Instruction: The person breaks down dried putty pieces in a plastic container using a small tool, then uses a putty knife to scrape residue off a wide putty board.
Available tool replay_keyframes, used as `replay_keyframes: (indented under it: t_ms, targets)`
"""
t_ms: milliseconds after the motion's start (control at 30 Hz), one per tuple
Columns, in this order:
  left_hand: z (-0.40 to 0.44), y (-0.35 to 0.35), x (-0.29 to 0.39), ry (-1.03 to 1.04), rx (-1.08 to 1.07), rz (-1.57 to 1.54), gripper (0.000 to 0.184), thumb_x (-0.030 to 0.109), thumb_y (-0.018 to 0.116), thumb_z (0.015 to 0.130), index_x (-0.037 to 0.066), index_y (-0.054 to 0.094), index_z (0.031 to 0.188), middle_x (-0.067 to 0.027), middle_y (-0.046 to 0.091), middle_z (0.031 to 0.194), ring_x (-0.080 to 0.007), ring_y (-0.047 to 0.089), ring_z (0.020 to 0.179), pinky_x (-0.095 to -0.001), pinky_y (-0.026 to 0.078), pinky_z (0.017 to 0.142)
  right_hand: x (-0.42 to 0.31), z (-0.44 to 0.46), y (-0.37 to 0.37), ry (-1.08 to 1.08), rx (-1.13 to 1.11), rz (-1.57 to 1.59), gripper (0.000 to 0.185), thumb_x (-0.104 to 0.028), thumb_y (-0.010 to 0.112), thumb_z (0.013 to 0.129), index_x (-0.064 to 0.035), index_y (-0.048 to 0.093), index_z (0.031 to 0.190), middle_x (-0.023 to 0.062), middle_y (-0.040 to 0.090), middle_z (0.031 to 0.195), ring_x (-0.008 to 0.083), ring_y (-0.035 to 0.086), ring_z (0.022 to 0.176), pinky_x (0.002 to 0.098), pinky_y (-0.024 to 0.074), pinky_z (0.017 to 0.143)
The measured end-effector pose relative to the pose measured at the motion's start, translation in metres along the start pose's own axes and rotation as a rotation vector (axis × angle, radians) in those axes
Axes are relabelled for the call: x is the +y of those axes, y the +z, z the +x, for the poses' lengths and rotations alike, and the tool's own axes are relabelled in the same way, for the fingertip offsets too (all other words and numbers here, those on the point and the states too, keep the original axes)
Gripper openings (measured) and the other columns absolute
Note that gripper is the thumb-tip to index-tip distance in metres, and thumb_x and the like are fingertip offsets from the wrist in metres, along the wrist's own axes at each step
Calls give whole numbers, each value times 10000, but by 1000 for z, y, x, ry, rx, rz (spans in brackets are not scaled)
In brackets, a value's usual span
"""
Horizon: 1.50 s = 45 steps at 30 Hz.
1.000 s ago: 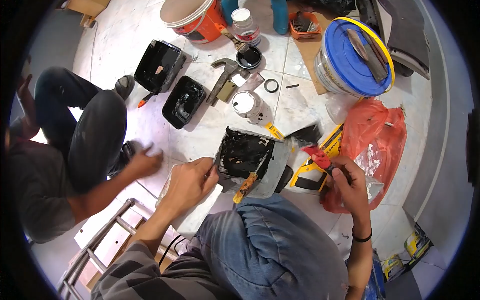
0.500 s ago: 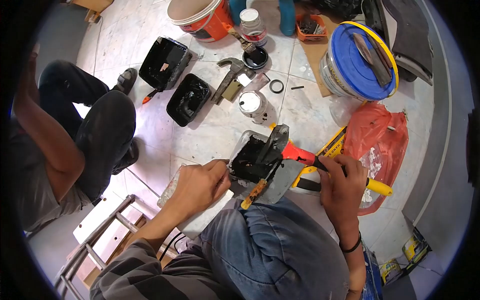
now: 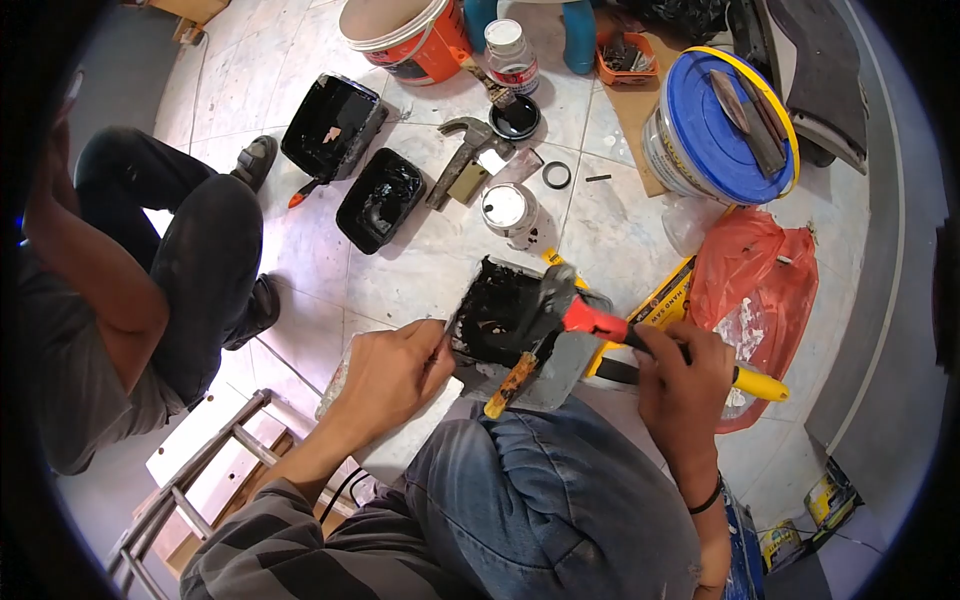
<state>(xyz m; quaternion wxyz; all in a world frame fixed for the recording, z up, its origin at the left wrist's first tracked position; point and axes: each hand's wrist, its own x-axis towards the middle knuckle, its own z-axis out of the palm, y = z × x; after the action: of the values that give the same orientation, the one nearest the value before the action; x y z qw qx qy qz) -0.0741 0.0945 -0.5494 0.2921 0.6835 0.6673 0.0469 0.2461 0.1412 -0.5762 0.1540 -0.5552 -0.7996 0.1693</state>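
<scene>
My left hand (image 3: 393, 372) is closed on the left edge of a grey tray (image 3: 570, 372) that holds black paste (image 3: 487, 312). In my right hand (image 3: 686, 375) is a scraper (image 3: 597, 322) with a red and black handle and a yellow end; its paste-smeared blade is over the right part of the black paste. A small tool with a worn yellow-brown handle (image 3: 511, 385) rests on the tray, close below the blade. The tray is just above my knee. A white board (image 3: 410, 432) lies under my left hand.
Another person (image 3: 170, 270) sits at the left. Two black tubs (image 3: 380, 200), a hammer (image 3: 459, 160), a white-lidded jar (image 3: 508, 208) and an orange bucket (image 3: 405, 45) stand beyond the tray. Right are a blue-lidded bucket (image 3: 690, 130), a red bag (image 3: 745, 265) and a yellow hand saw (image 3: 665, 300).
My right hand has brought the scraper from the tray's right side in over the paste. My left hand still grips the tray. The other person's arm has drawn back and up.
</scene>
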Motion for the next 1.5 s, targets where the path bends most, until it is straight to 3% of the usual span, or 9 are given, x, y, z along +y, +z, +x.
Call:
replay_keyframes:
  t_ms: [367, 467, 533, 633, 767, 1067, 1200, 1400, 1500]
  targets:
    - [-3, -4, -7, -128, 48, -121, 246, 148, 635, 950, -21, 555, 790, -225, 580, 669, -391, 591, 564, -445, 444, 555, 3, -1, 3, -53, -42, 32, 318, -102, 775, 823, -147, 743, 1137, 71, 640, 987, 295, 602, 927, 418, 439, 787]
    - [-13, 4, -28, -188, 73, -176, 260, 143, 635, 953, -34, 549, 783, -224, 560, 654, -350, 516, 507, -427, 408, 528, 21, -6, 4, 74, -81, 447, 232, -119, 741, 903, -90, 733, 1133, 62, 651, 891, 234, 616, 816, 347, 444, 702]
    - [-25, 10, -47, -299, 35, -158, 221, 178, 639, 957, 1, 596, 833, -237, 585, 672, -410, 575, 567, -454, 438, 544, 27, -16, 7, 532, -294, 1079, 211, -209, 634, 1033, -34, 703, 1129, 41, 635, 786, 126, 575, 682, 257, 408, 589]
    - [-43, 39, -84, -357, 67, -302, 251, 164, 606, 1006, -10, 581, 826, -144, 491, 574, -216, 459, 482, -379, 366, 488, 35, -16, 4, 616, -420, 1353, 333, -304, 520, 1105, -10, 671, 1143, 18, 625, 766, 43, 522, 629, 207, 373, 531]
    - [-57, 78, -124, -417, 151, -542, 290, 159, 549, 1066, 0, 574, 825, 20, 462, 611, -47, 389, 578, -304, 329, 494, 38, -18, 9, 568, -455, 1333, 361, -339, 481, 1118, -27, 656, 1162, 30, 633, 774, 39, 509, 599, 195, 354, 507]
    - [-50, 140, -183, -637, 314, -700, 292, 171, 489, 1100, -14, 630, 923, -2, 654, 864, -71, 539, 857, -255, 448, 796, 49, -24, 13, 604, -410, 1268, 305, -293, 477, 1115, -46, 650, 1156, 19, 630, 749, 34, 472, 506, 199, 342, 441]
    - [-42, 150, -183, -635, 447, -637, 407, 283, 540, 1094, 15, 551, 788, 11, 493, 691, -73, 413, 680, -297, 356, 591, 44, -20, 7, 609, -389, 1260, 303, -296, 481, 1114, -45, 647, 1145, 12, 621, 741, 32, 462, 505, 198, 348, 451]
    - [-76, 129, -186, -849, 569, -539, 670, 556, 509, 1075, -57, 627, 831, -90, 561, 705, -158, 469, 692, -345, 432, 656, 39, -17, 1, 591, -313, 1215, 308, -298, 478, 1114, -40, 641, 1152, 1, 607, 746, 29, 469, 537, 198, 366, 480]
    - [-68, 76, -156, -873, 472, -488, 630, 559, 499, 1083, 29, 529, 745, 14, 496, 729, -97, 413, 708, -307, 372, 640, 41, -18, 2, 582, -304, 1211, 319, -313, 479, 1109, -42, 643, 1152, -4, 607, 766, 33, 478, 556, 200, 381, 494]
